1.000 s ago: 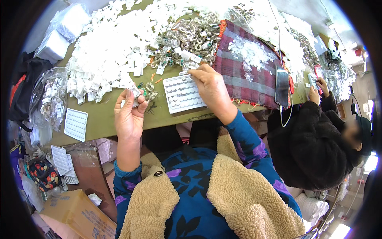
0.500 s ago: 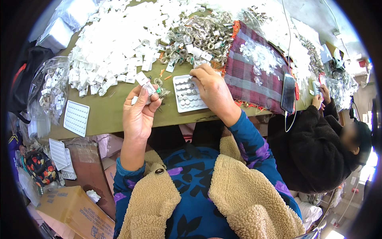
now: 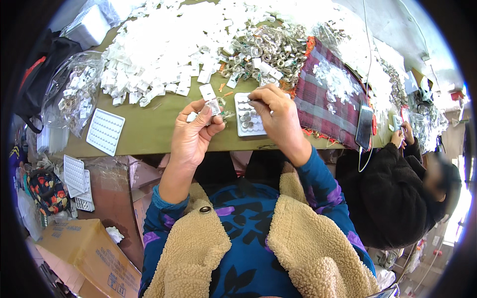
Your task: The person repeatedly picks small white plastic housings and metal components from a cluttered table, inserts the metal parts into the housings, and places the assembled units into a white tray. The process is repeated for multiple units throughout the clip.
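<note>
My left hand point(image 3: 193, 138) is closed on a small white plastic case point(image 3: 207, 93), its flap standing up above my thumb. A loop of thin clear cable point(image 3: 224, 113) with a green bit hangs beside those fingertips. To its right lies a white moulded tray point(image 3: 239, 131) with several round silver button cells point(image 3: 246, 119) in it. My right hand point(image 3: 282, 119) is over the tray's right side, thumb and fingers pinched together. Whatever is between them is hidden.
White plastic cases point(image 3: 149, 64) heap across the far table, beside coiled cables point(image 3: 273, 47). On the right lie a plaid cloth point(image 3: 318, 111) with clear pieces and a phone point(image 3: 364, 126). Another tray point(image 3: 105, 131) lies left. A co-worker point(image 3: 382, 193) sits at right.
The whole scene has shifted slightly right and down in view. My right hand has drawn its fingertips in over the tray. The left hand still holds the white case, now closer to the tray.
</note>
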`<state>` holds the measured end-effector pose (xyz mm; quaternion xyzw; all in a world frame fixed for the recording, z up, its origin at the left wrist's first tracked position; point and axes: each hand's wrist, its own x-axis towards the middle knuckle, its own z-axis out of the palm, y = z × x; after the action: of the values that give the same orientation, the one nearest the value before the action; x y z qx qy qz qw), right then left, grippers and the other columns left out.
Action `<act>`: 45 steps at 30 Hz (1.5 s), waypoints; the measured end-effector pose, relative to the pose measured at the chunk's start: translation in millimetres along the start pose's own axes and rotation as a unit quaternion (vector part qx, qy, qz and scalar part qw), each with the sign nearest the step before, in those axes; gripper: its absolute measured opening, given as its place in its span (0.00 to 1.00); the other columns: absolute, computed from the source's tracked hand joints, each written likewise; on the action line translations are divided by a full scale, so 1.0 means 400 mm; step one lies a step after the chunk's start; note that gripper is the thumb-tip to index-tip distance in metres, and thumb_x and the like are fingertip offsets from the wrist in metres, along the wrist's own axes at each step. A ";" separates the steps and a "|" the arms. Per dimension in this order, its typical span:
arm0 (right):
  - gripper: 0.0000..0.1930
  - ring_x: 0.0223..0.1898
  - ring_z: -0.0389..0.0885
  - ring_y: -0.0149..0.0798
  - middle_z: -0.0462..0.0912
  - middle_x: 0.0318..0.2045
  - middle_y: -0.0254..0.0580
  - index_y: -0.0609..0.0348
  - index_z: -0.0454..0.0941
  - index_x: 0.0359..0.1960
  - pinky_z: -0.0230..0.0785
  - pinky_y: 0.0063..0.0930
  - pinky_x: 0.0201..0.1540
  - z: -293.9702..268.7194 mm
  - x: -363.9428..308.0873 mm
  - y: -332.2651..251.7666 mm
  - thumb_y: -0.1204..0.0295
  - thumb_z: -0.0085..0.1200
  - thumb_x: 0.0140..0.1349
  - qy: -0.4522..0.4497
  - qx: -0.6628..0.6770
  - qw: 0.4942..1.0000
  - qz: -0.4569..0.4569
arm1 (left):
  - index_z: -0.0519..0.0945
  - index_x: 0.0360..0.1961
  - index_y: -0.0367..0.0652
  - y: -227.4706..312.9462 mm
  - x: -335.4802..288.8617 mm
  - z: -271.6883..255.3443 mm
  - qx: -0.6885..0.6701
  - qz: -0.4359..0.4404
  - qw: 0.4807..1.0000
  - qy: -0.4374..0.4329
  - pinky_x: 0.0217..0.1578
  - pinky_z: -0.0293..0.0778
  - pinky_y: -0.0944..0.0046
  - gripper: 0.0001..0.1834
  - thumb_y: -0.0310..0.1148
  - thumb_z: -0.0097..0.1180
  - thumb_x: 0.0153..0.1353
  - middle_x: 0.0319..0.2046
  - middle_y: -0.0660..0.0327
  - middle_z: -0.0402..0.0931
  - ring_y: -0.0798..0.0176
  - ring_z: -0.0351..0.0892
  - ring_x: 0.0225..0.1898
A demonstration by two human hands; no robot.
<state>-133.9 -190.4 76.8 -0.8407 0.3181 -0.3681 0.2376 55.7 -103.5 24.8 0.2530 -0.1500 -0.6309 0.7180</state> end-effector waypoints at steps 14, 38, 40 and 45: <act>0.19 0.33 0.82 0.44 0.79 0.34 0.48 0.64 0.80 0.48 0.76 0.29 0.36 0.109 0.022 -0.118 0.88 0.57 0.54 0.024 0.131 0.991 -0.011 | 0.77 0.48 0.35 0.019 -0.035 -0.017 -0.031 -0.021 0.999 -0.003 0.34 0.87 0.65 0.11 0.28 0.57 0.68 0.35 0.56 0.82 0.68 0.83 0.30; 0.17 0.35 0.82 0.45 0.83 0.35 0.47 0.63 0.80 0.47 0.74 0.34 0.39 0.043 -0.033 0.049 0.81 0.62 0.54 0.068 -0.062 0.994 0.065 | 0.78 0.41 0.31 0.035 0.016 0.025 0.146 0.065 0.985 0.068 0.27 0.84 0.67 0.08 0.25 0.59 0.64 0.34 0.49 0.82 0.67 0.82 0.26; 0.16 0.37 0.82 0.50 0.83 0.36 0.50 0.63 0.80 0.46 0.73 0.38 0.41 0.050 -0.030 0.043 0.79 0.62 0.54 0.057 -0.115 0.990 0.051 | 0.78 0.41 0.31 0.033 0.013 0.029 0.148 0.063 0.984 0.077 0.27 0.84 0.67 0.08 0.26 0.59 0.64 0.34 0.50 0.82 0.66 0.82 0.26; 0.13 0.40 0.81 0.55 0.82 0.36 0.52 0.63 0.80 0.43 0.72 0.42 0.44 0.053 -0.014 0.023 0.78 0.61 0.54 0.039 -0.142 0.987 0.065 | 0.78 0.41 0.32 0.024 0.008 0.030 0.145 0.058 0.984 0.086 0.29 0.85 0.66 0.08 0.26 0.59 0.64 0.35 0.49 0.82 0.66 0.83 0.28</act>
<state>-123.7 -189.2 55.3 -0.8284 0.4304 -0.3352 0.1270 57.6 -107.9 39.8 0.3989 -0.1919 -0.5359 0.7189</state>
